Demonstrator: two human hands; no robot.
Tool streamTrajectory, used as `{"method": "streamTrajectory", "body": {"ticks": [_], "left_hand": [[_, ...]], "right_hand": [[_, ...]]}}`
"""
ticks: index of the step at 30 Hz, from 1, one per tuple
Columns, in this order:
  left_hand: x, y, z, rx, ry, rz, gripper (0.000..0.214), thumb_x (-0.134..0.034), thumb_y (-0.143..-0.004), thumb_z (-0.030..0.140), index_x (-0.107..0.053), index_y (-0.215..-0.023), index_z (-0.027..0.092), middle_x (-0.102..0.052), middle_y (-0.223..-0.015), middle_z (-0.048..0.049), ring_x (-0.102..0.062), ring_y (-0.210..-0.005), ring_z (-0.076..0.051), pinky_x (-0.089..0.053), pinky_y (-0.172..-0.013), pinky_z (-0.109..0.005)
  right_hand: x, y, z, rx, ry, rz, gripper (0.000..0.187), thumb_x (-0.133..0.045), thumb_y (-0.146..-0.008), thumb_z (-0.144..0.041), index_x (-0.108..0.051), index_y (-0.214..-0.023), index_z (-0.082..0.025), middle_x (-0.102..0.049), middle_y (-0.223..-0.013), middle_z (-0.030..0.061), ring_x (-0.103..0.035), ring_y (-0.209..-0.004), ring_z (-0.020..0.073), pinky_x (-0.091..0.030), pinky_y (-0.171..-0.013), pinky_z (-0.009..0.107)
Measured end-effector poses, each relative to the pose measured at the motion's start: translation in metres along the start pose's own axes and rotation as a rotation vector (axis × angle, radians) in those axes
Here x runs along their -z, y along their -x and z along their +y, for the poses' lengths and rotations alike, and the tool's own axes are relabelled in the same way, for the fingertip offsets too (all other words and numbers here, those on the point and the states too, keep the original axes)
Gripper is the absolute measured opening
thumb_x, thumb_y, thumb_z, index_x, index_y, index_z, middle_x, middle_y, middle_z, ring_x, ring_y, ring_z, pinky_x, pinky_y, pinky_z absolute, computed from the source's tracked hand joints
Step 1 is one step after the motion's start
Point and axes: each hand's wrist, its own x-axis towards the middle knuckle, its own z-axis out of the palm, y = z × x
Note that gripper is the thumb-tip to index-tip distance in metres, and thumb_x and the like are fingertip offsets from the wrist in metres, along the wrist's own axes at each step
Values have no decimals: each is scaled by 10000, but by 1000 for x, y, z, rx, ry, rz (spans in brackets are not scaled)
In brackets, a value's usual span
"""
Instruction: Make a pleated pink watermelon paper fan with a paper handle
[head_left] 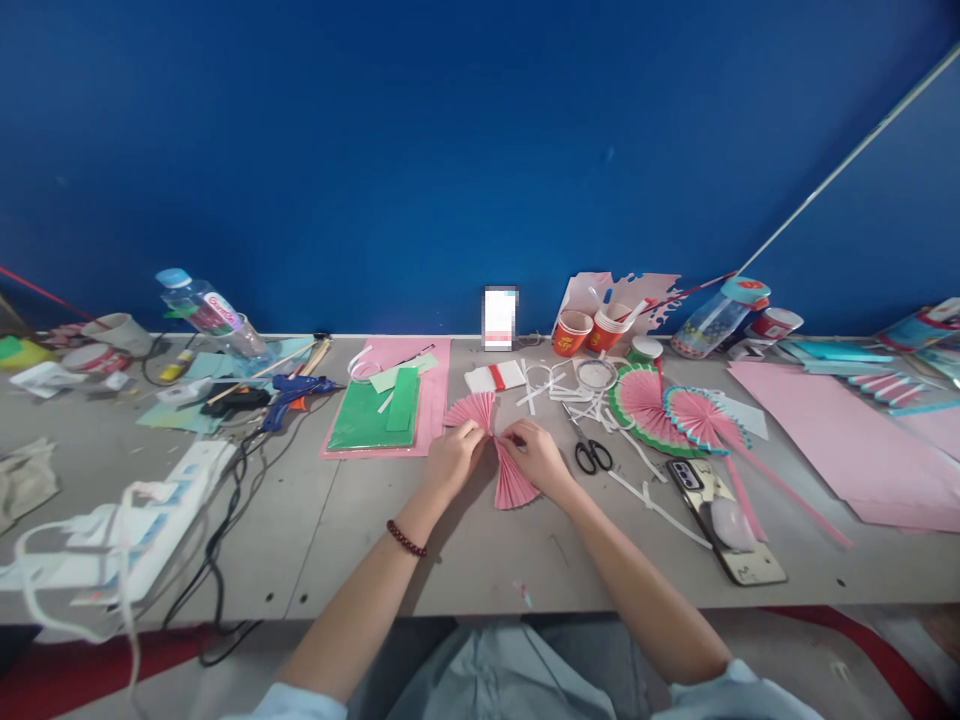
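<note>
A pink pleated paper fan, pinched in at its middle and flaring at both ends, is held just above the grey table. My left hand grips it on the left side near the waist, fingers closed. On the other side, my right hand pinches the same waist, its fingertips almost meeting those of my left. Whatever else lies between the fingertips is hidden. Black-handled scissors lie to the right of my right hand. Beyond my hands is a white pack with a red band.
Two finished-looking round paper fans and a phone are at right, near pink paper sheets. Green paper, a blue glue gun and a power strip with cords are at left. Red cups stand behind.
</note>
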Motion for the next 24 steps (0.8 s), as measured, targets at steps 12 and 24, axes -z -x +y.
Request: {"method": "streamTrajectory", "body": {"ticks": [12, 24], "left_hand": [[-1, 3, -2, -114, -17, 205, 192, -493, -928, 247, -642, -1048, 231, -650, -954, -28, -627, -797, -142, -431, -621, -237], [6, -4, 2, -210, -63, 177, 166, -455, -948, 250, -590, -871, 192, -632, -868, -39, -594, -841, -177, -441, -695, -276]], "right_hand": [[3, -3, -6, -63, -171, 37, 149, -520, -824, -259, -606, -724, -190, -643, -717, 27, -556, -645, 150, -417, -643, 251], [7, -2, -12, -137, -247, -13, 173, -512, -806, -307, -610, -716, -195, -646, -713, 19, -555, -643, 152, -416, -660, 267]]}}
